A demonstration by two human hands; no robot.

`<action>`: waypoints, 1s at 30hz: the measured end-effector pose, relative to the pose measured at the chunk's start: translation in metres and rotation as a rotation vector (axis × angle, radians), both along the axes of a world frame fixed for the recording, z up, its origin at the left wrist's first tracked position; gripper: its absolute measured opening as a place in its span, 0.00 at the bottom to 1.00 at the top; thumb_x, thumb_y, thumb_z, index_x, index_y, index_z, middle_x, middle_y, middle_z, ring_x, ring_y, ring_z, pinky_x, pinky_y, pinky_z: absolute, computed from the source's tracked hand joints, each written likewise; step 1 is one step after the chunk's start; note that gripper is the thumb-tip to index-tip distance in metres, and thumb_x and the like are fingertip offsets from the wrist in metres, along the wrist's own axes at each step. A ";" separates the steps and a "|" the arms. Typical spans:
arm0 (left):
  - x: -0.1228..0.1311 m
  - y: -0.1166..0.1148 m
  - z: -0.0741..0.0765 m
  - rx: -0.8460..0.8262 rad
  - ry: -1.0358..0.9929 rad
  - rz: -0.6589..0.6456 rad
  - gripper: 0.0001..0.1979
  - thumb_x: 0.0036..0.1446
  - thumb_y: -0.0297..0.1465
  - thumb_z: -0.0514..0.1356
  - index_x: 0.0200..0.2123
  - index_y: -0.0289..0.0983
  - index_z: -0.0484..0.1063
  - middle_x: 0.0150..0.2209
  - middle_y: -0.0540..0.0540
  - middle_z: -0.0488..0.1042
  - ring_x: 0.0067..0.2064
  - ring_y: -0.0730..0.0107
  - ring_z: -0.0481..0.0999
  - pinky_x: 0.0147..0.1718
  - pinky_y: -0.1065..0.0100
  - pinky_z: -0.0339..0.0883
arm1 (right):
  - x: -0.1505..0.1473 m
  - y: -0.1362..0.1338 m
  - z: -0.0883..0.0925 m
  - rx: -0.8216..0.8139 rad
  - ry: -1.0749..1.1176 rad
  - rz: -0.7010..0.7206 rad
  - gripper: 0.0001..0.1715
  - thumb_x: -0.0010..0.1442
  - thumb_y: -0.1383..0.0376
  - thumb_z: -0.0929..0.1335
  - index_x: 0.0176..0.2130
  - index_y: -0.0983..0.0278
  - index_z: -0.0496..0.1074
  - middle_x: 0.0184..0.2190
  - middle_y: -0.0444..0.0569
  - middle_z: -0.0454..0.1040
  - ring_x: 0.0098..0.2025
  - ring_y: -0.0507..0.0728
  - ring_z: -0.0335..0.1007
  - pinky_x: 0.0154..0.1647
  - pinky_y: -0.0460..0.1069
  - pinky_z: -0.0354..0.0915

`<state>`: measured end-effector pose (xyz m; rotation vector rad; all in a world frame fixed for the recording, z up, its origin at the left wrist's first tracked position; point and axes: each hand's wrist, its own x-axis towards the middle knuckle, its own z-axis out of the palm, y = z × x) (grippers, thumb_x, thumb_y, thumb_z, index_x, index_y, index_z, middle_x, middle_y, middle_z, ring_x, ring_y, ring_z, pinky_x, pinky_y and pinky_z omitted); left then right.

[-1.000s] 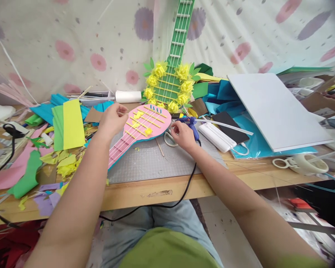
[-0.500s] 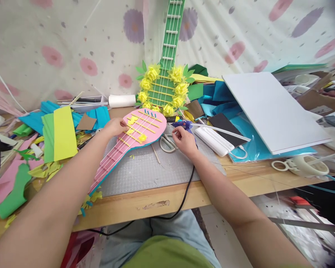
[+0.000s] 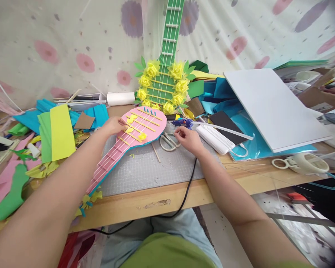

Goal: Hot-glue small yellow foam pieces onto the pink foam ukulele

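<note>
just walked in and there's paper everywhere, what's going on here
A person sits at a cluttered wooden table. Their left hand rests on the rim of a pink foam guitar with yellow strips, which lies across a grey cutting mat. Their right hand hovers, fingers pinched, over pale-handled scissors beside a blue glue gun; whether it holds anything is unclear. A green guitar ringed with yellow paper flowers leans behind, and coloured paper sheets lie left.

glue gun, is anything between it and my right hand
Nothing visible. The right hand sits just in front of the blue glue gun; the scissors lie beside the hand, not between.
</note>
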<state>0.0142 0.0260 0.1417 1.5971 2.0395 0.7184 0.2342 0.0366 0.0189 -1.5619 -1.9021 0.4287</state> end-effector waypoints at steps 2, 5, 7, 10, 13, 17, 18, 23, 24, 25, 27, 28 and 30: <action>0.002 -0.003 0.003 -0.012 -0.015 0.011 0.06 0.39 0.32 0.66 0.23 0.43 0.72 0.25 0.49 0.74 0.41 0.54 0.77 0.35 0.62 0.72 | 0.005 0.001 0.002 -0.034 0.030 0.023 0.10 0.57 0.59 0.64 0.29 0.62 0.68 0.20 0.43 0.70 0.24 0.51 0.63 0.29 0.47 0.55; 0.004 -0.006 0.004 -0.018 -0.017 0.023 0.04 0.40 0.33 0.66 0.23 0.43 0.72 0.25 0.50 0.74 0.41 0.56 0.77 0.36 0.63 0.72 | 0.017 0.002 0.007 -0.097 0.032 0.051 0.19 0.57 0.52 0.63 0.23 0.62 0.65 0.18 0.43 0.68 0.22 0.51 0.61 0.27 0.47 0.53; 0.004 -0.008 0.004 -0.013 -0.015 0.028 0.06 0.39 0.33 0.66 0.23 0.43 0.72 0.26 0.50 0.75 0.40 0.56 0.77 0.36 0.63 0.72 | 0.025 0.002 0.010 -0.118 -0.036 -0.015 0.25 0.57 0.48 0.63 0.19 0.62 0.61 0.17 0.43 0.66 0.22 0.51 0.59 0.26 0.47 0.51; 0.002 -0.008 0.002 0.011 -0.016 0.028 0.08 0.37 0.35 0.68 0.24 0.43 0.73 0.27 0.49 0.75 0.40 0.55 0.77 0.35 0.62 0.73 | 0.034 0.003 0.012 -0.168 -0.160 -0.234 0.29 0.54 0.43 0.64 0.18 0.62 0.60 0.18 0.46 0.66 0.25 0.54 0.61 0.27 0.49 0.51; -0.004 -0.002 0.000 -0.002 -0.011 0.031 0.09 0.37 0.36 0.68 0.24 0.42 0.73 0.25 0.49 0.74 0.39 0.54 0.77 0.33 0.62 0.72 | 0.038 0.006 0.008 -0.177 -0.183 -0.379 0.28 0.51 0.40 0.65 0.22 0.61 0.63 0.22 0.49 0.70 0.29 0.58 0.65 0.29 0.50 0.54; -0.014 0.009 -0.003 -0.076 -0.028 0.003 0.10 0.35 0.34 0.69 0.23 0.41 0.72 0.20 0.49 0.71 0.35 0.54 0.76 0.29 0.63 0.70 | 0.036 0.015 -0.008 -0.044 -0.100 -0.387 0.27 0.48 0.42 0.68 0.32 0.62 0.68 0.32 0.54 0.73 0.36 0.62 0.68 0.36 0.53 0.60; -0.015 0.011 -0.004 -0.089 -0.037 -0.011 0.10 0.35 0.34 0.69 0.22 0.41 0.71 0.20 0.49 0.71 0.34 0.55 0.76 0.29 0.63 0.70 | 0.034 0.018 -0.013 -0.005 -0.080 -0.358 0.27 0.48 0.44 0.68 0.34 0.63 0.68 0.35 0.56 0.73 0.39 0.63 0.68 0.38 0.54 0.61; -0.020 0.013 -0.008 -0.086 -0.046 -0.021 0.12 0.34 0.34 0.70 0.22 0.40 0.69 0.22 0.48 0.73 0.35 0.57 0.75 0.33 0.62 0.69 | 0.026 0.031 -0.029 0.019 0.001 -0.283 0.27 0.52 0.49 0.68 0.42 0.67 0.69 0.42 0.60 0.73 0.46 0.65 0.68 0.46 0.57 0.62; -0.022 0.013 -0.009 -0.077 -0.040 -0.015 0.12 0.35 0.34 0.70 0.22 0.40 0.69 0.23 0.48 0.73 0.37 0.56 0.75 0.35 0.62 0.69 | 0.025 0.033 -0.029 -0.005 0.011 -0.288 0.26 0.52 0.49 0.68 0.42 0.67 0.70 0.42 0.60 0.73 0.46 0.65 0.68 0.46 0.57 0.63; -0.024 0.015 -0.011 -0.069 -0.033 -0.012 0.12 0.35 0.34 0.70 0.22 0.40 0.69 0.24 0.47 0.73 0.38 0.55 0.75 0.35 0.62 0.69 | 0.024 0.033 -0.029 -0.030 0.018 -0.295 0.25 0.53 0.50 0.68 0.42 0.67 0.70 0.42 0.60 0.73 0.46 0.65 0.69 0.45 0.57 0.63; -0.031 0.019 -0.016 -0.053 -0.020 -0.016 0.12 0.36 0.34 0.69 0.22 0.40 0.68 0.25 0.48 0.74 0.40 0.55 0.74 0.37 0.62 0.69 | 0.022 0.032 -0.027 -0.074 0.027 -0.311 0.25 0.54 0.51 0.68 0.42 0.67 0.71 0.42 0.61 0.74 0.46 0.65 0.70 0.45 0.56 0.64; -0.036 0.022 -0.019 -0.044 -0.015 -0.019 0.11 0.36 0.33 0.69 0.22 0.40 0.68 0.26 0.48 0.74 0.41 0.55 0.74 0.37 0.62 0.69 | 0.022 0.032 -0.026 -0.090 0.032 -0.319 0.25 0.54 0.51 0.68 0.42 0.67 0.71 0.42 0.60 0.74 0.45 0.65 0.70 0.44 0.56 0.64; -0.045 0.028 -0.027 -0.021 -0.011 -0.021 0.10 0.38 0.32 0.68 0.22 0.40 0.68 0.26 0.48 0.74 0.41 0.57 0.74 0.38 0.63 0.69 | 0.022 0.031 -0.025 -0.111 0.040 -0.329 0.25 0.54 0.51 0.67 0.43 0.67 0.71 0.41 0.60 0.75 0.45 0.65 0.71 0.44 0.56 0.64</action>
